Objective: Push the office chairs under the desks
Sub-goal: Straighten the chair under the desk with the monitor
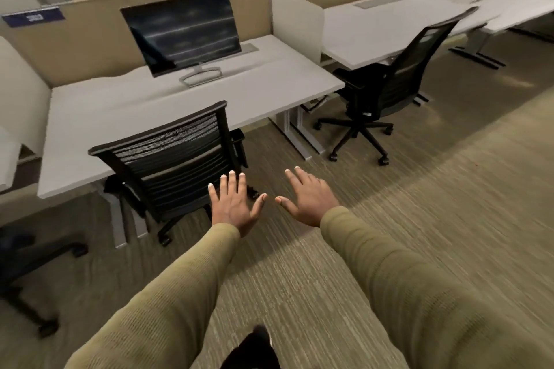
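Near chair [177, 159]: black mesh back, tucked against the front edge of the near desk [90, 117], seat mostly under the top, wheels on the carpet just in front of the desk legs.
Far chair [398, 69]: black, at the front edge of the far desk [374, 30], turned at an angle, only partly under; its star base and wheels stand out on the carpet.
Third chair [33, 252]: only a dark base shows at the left edge of the view, blurred, so how it stands is hard to tell.
Left hand [235, 204]: palm down, fingers spread wide, empty, held in the air just right of the near chair's back; it looks apart from the chair, though the view leaves that a little unsure.
Right hand [308, 198]: palm down, fingers spread, empty, over bare carpet beside the left hand, thumbs nearly meeting.
Sleeves [389, 278]: olive knit, both arms stretched forward.
Monitor [183, 33]: dark screen, on a silver stand toward the back edge of the near desk.
Dividers [90, 24]: tan panels along the back edges of both desks, with a white side screen between the desks.
Carpet [449, 204]: striped tan and green.
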